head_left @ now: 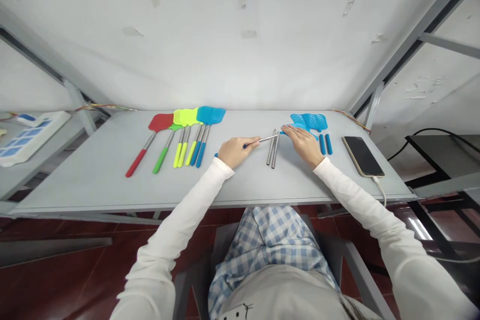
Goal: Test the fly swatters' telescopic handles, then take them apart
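The left hand [236,153] is shut around a thin metal rod [263,139]. The right hand [302,145] lies open on blue swatter heads [309,121], just right of two metal rods [273,148].

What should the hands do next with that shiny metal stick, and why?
I'd guess the right hand should pick up one blue swatter head. It already touches those blue heads, and the left hand holds the metal rod with its end pointing toward them.
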Available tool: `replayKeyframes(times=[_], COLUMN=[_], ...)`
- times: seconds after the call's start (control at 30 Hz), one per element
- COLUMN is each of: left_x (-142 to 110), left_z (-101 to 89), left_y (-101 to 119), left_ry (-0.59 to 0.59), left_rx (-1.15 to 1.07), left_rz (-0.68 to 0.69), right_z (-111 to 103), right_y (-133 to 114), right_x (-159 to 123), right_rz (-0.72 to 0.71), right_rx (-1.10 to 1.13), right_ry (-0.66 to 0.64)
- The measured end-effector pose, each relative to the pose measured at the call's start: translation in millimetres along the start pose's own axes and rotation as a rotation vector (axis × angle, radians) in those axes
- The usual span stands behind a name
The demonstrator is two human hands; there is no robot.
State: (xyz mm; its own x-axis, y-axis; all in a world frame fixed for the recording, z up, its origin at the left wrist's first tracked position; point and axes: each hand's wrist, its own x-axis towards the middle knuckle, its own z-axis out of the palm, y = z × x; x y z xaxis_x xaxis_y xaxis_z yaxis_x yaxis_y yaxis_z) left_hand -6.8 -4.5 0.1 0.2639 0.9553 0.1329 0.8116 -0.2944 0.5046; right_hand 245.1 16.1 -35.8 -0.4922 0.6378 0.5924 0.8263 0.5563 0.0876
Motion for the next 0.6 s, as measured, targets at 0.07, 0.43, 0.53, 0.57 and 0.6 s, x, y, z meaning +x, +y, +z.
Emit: replayKeyframes(times=[0.07, 0.43, 0.53, 0.57, 0.6], left_x=[0.1, 0.4, 0.3, 0.2, 0.2], left_z=[0.1, 1.5, -0.6, -0.9, -0.9], left_y=[-0.4, 0.2, 5.9, 8.1, 10.1], left_ry=[0.0, -0.063, -0.095, -0.097, -0.094], left_rx=[-0.001, 0.045, 0.089, 0.105, 0.116], left_rz=[0.006, -0.007, -0.012, -0.016, -0.021], right_z=[-0.1, 2.9, 3.7, 4.0, 4.3], right_y=[-0.4, -9.1, -11.3, -11.9, -12.2], right_x=[-0.2, -7.8, -8.8, -9.0, -9.1], right_rz=[-0.005, -0.026, -0.049, -0.049, -0.042], right_rx=[-0.01, -0.074, -0.09, -0.09, -0.087], right_ry=[-0.008, -0.035, -0.039, -0.039, -0.038])
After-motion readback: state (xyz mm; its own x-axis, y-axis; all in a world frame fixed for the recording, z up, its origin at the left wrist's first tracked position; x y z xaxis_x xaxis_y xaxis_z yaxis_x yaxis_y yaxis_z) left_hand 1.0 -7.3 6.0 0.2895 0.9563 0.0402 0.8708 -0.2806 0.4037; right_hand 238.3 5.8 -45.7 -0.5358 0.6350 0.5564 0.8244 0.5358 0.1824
